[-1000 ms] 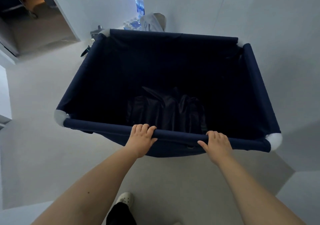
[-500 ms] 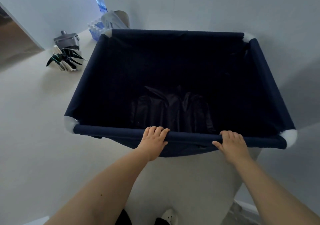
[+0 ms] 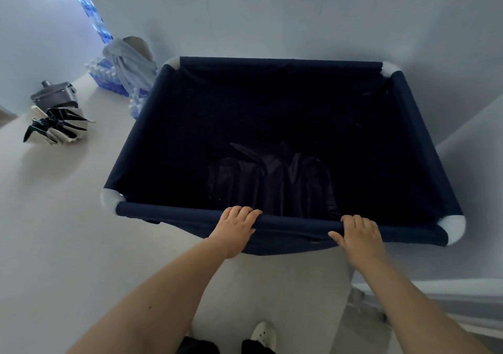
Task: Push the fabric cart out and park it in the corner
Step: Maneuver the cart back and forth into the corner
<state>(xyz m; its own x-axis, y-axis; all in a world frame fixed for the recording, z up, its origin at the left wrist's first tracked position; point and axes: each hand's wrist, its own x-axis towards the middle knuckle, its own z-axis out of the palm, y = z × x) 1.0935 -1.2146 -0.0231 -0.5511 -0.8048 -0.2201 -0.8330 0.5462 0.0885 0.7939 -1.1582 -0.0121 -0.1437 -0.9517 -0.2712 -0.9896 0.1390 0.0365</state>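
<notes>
While both hands are wrapping the near rail, the fabric cart (image 3: 272,124) is sitting w/ its far rail close to the back wall (image 3: 272,13), prob. almost parked. Left hand (image 3: 235,231) is curling fingers over the rail top, thumb underneath; right hand (image 3: 359,233) is doing the same, thumb sticking out toward the left. Both are closed on the near rail (image 3: 296,221), between the two white corner caps. Dark crumpled cloth (image 3: 269,182) is lying in the bottom of the cart.

What could go wrong, as I'm judging it:
- Far rail is nearing the wall; a hard shove could be ramming the frame into it, and the soft-sided frame could be racking or tipping back at the hands.
- Far-left corner cap (image 3: 172,63) is sitting just beside the grey draped thing (image 3: 130,62) and the bottled-water packs (image 3: 106,75); steering left could be clipping them or knocking bottles over.
- Right side rail is running near the right wall (image 3: 462,81); swinging right could be scraping the near-right cap (image 3: 453,224) along it.
- Wheels are hidden, so can't tell which way they're pointing; a caster catching could be jerking the cart sideways.
- Shoe (image 3: 262,336) is right under the near rail, so pulling back could be rolling onto the toes.

Room: bare floor (image 3: 68,231) is opening wide to the left and behind; the black-and-white folded item (image 3: 55,127) and the grey box (image 3: 54,96) are well apart from the cart. Forward and right, not much slack is showing.
</notes>
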